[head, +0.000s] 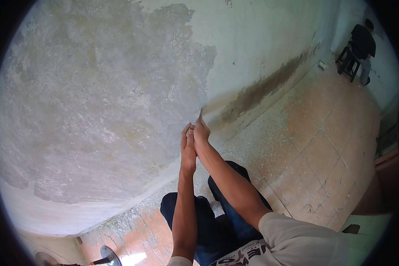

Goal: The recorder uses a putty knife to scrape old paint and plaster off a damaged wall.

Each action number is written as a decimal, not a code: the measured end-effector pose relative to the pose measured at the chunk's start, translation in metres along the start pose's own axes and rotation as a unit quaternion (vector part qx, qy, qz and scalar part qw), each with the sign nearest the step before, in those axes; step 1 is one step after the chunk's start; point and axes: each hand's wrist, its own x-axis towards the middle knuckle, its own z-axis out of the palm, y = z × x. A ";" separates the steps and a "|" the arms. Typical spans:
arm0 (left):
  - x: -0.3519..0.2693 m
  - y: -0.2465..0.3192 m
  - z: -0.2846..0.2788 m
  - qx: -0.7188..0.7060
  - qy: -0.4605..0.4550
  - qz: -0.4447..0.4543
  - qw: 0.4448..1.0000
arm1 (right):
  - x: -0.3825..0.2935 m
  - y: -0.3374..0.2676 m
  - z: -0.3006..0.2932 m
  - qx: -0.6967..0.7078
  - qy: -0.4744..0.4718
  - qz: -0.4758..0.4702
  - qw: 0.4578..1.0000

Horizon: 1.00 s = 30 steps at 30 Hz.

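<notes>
My right hand (202,131) is closed around a thin scraper-like hand tool (200,113); its handle is hidden in the grip. The blade tip points up at the wall, by the lower right border of a rough grey patch (103,99) where the paint is off. My left hand (188,144) lies against the right one, fingers stretched upward. Whether it also grips the handle is hidden. Pale green-white paint (252,43) covers the wall to the right of the patch. Below that paint, a dark brown stain (269,83) runs along the wall's foot.
Pale dust and flakes (252,146) lie on the orange floor tiles (306,166) along the wall. At the far right a person (364,41) sits on a dark stool (347,65), near a small whitish object (322,65). A round metal disc (110,256) stands at bottom left.
</notes>
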 end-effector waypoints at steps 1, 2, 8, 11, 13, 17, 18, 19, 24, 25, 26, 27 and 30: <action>0.000 0.000 0.002 0.003 -0.012 0.003 1.000 | 0.001 -0.003 0.002 -0.010 0.032 0.042 0.999; 0.001 -0.001 0.004 0.000 0.002 0.031 1.000 | -0.001 -0.005 0.002 -0.030 0.016 0.064 0.997; 0.009 -0.004 0.003 -0.026 -0.013 0.013 0.999 | -0.005 -0.018 0.007 -0.022 0.022 -0.010 0.999; -0.001 -0.013 0.008 -0.012 0.003 0.028 1.000 | -0.001 -0.016 -0.001 0.006 -0.003 0.032 0.999; -0.002 -0.017 0.012 -0.043 0.042 0.023 0.998 | 0.005 -0.014 -0.004 -0.016 -0.013 0.082 0.996; 0.012 -0.010 0.016 -0.052 0.005 0.007 0.999 | 0.015 -0.015 -0.003 -0.004 0.008 -0.007 1.000; 0.011 -0.009 0.018 -0.058 0.014 -0.001 0.998 | 0.015 -0.017 -0.004 -0.002 0.020 -0.031 0.999; 0.009 -0.008 0.018 -0.064 -0.006 0.026 0.998 | 0.015 -0.018 -0.004 0.000 0.014 -0.036 0.999; -0.004 -0.011 0.020 -0.014 0.046 0.028 0.998 | 0.012 -0.019 -0.008 0.005 -0.024 0.155 0.988; -0.004 -0.012 0.019 -0.033 0.069 0.022 0.997 | 0.013 -0.018 -0.008 -0.003 -0.022 0.120 0.992; 0.000 -0.012 0.020 -0.023 0.064 0.038 0.997 | 0.015 -0.016 -0.008 0.001 -0.012 0.118 0.993; 0.006 -0.012 0.019 -0.016 0.052 -0.011 0.998 | 0.018 -0.015 -0.008 -0.008 0.027 0.119 0.993; 0.008 -0.012 0.019 -0.064 0.051 -0.013 0.997 | 0.023 -0.012 -0.007 -0.023 0.018 0.038 0.999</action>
